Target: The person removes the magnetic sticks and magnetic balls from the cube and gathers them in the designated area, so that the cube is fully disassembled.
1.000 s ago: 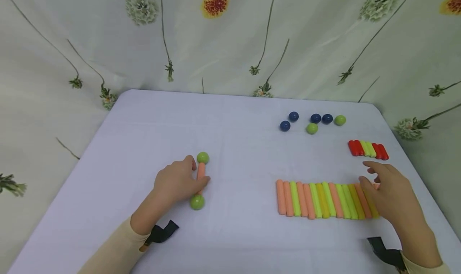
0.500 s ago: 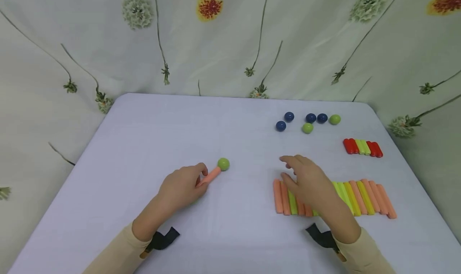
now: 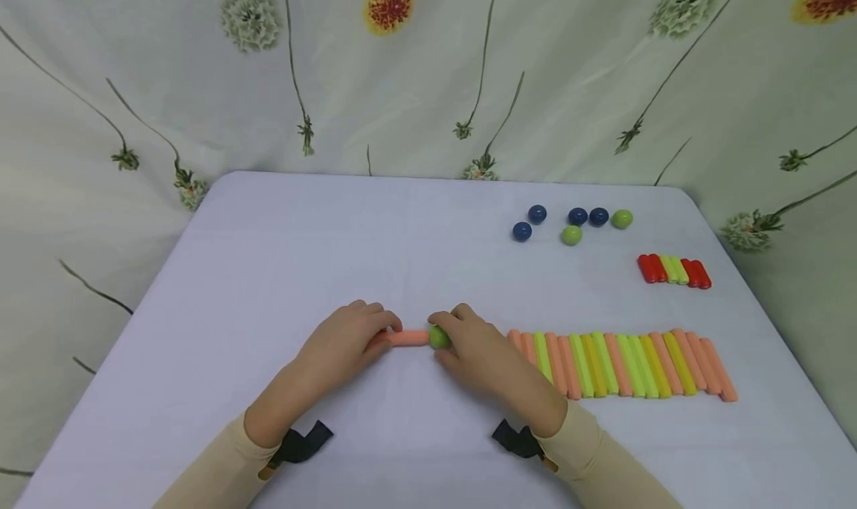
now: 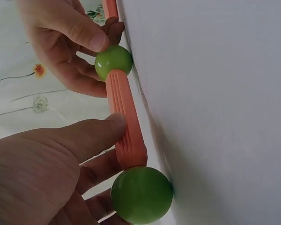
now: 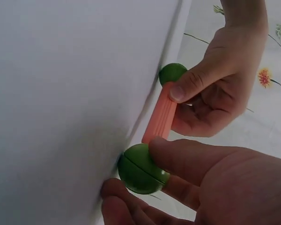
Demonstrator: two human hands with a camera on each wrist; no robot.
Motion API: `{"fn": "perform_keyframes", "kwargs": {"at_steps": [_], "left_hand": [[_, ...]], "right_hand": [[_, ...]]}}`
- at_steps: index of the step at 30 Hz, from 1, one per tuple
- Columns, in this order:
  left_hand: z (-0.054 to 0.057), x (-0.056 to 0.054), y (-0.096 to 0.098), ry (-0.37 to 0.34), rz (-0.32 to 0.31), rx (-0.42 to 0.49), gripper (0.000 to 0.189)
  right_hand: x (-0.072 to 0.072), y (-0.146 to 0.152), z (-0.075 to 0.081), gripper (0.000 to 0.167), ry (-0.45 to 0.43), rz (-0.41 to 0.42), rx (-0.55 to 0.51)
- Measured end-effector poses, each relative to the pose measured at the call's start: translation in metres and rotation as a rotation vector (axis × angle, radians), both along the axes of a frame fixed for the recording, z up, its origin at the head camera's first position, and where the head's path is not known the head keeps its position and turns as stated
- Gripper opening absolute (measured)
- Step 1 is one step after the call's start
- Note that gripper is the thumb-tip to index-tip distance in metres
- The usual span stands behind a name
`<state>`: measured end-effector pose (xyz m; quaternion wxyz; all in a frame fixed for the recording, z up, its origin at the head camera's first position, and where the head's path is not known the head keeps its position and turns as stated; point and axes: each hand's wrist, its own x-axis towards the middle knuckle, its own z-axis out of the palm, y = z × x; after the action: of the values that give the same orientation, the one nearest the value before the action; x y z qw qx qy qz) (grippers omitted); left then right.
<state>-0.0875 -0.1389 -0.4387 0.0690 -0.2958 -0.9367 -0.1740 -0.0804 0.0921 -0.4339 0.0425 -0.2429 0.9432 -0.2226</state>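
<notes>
A ribbed salmon-coloured stick (image 3: 410,338) lies sideways low over the white table, a green ball at either end. My left hand (image 3: 340,345) pinches the stick between thumb and fingers near its left end. The left-end ball (image 4: 142,195) shows in the left wrist view, beside the fingers; in the head view the left hand hides it. At the other end, my right hand (image 3: 478,351) grips the second green ball (image 3: 438,337) with thumb and fingertips. This ball touches the stick's tip.
On the right lies a row of several salmon, yellow and lime sticks (image 3: 617,364), partly behind the right hand. Farther back are short red and lime rods (image 3: 673,269), several blue balls (image 3: 578,216) and two green balls (image 3: 571,234). A flowered cloth hangs behind the table.
The stick has turned from pointing away to lying sideways in my left hand. My right hand has come left from the stick row and taken hold of the ball on its end.
</notes>
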Motion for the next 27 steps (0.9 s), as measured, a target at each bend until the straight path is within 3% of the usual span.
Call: {"fn": "perform_keyframes", "kwargs": {"at_steps": [8,20,27], "left_hand": [[0.000,-0.004,0.002,0.021,-0.027,-0.014,0.020],[0.001,-0.003,0.002,-0.056,-0.027,0.014,0.016],[0.001,-0.002,0.003,-0.084,-0.049,0.024,0.014]], "right_hand": [[-0.003,-0.005,-0.005,0.021,0.059,-0.020,-0.055],[-0.005,0.005,-0.001,0.020,0.066,-0.040,-0.179],[-0.008,0.009,0.006,0.018,0.046,-0.060,-0.195]]}}
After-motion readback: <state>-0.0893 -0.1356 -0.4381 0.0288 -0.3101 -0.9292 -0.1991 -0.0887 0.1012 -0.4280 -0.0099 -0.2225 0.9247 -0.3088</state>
